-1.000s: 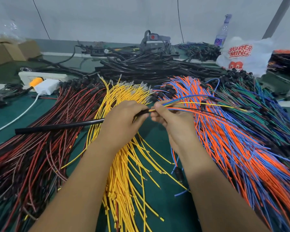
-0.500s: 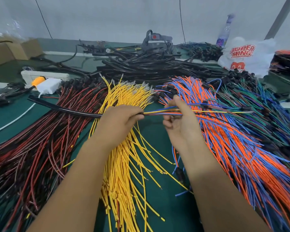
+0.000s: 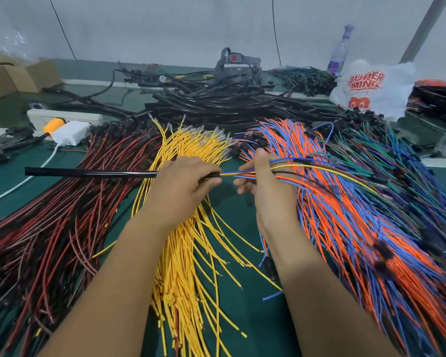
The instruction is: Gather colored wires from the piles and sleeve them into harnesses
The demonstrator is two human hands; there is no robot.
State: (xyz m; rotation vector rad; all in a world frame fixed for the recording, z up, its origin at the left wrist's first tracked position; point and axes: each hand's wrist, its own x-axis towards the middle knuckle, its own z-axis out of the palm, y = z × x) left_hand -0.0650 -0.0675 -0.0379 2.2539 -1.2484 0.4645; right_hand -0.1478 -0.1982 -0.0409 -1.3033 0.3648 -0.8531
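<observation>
Heaps of red-and-black wires (image 3: pixel 62 215), yellow wires (image 3: pixel 188 266) and orange-and-blue wires (image 3: pixel 350 228) fan across a green table (image 3: pixel 242 292), with black tubing (image 3: pixel 229 101) piled behind, a white power strip (image 3: pixel 62 117) at left and a printed plastic bag (image 3: pixel 371 86) at right. Above the yellow heap, the left hand (image 3: pixel 183 186) grips a black sleeve (image 3: pixel 88 173) lying level and pointing left. The right hand (image 3: pixel 268 181), close beside it, pinches a thin bundle of mixed wires (image 3: pixel 245 173) entering the sleeve's mouth.
</observation>
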